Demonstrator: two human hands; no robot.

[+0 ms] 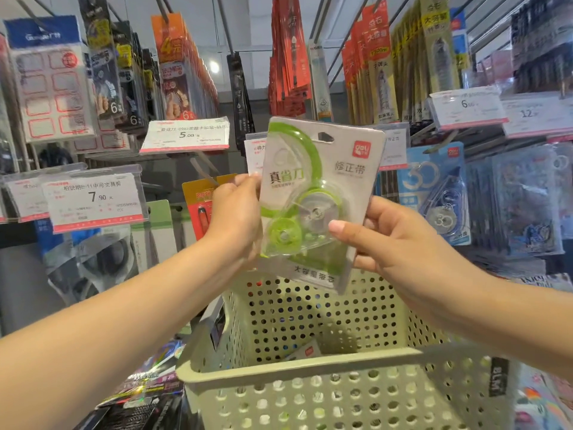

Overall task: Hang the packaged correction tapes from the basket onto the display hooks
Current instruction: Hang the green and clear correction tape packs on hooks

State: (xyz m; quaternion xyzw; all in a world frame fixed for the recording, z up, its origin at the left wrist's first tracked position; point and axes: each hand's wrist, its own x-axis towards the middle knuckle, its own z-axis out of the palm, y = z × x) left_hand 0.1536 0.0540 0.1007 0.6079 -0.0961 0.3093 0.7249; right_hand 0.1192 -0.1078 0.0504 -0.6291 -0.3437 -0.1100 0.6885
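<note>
Pinching green correction tape pack (313, 193) between both hands (235, 212).

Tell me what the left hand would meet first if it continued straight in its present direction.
Probably the white price tag just above and beyond the left hand, which holds the green correction tape pack. Depth is uncertain.

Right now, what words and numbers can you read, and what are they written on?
"真省力" and "修正带": green-and-white carded correction tape pack, gripped by left hand and right hand.
"deli": red logo on that pack.
"7.90": white price tag, lower left.
"5.00": white price tag, centre left.
"12": white price tag, far right.
"BLM": black label on pale green perforated plastic basket.
Smaller print: too blurred.
</note>
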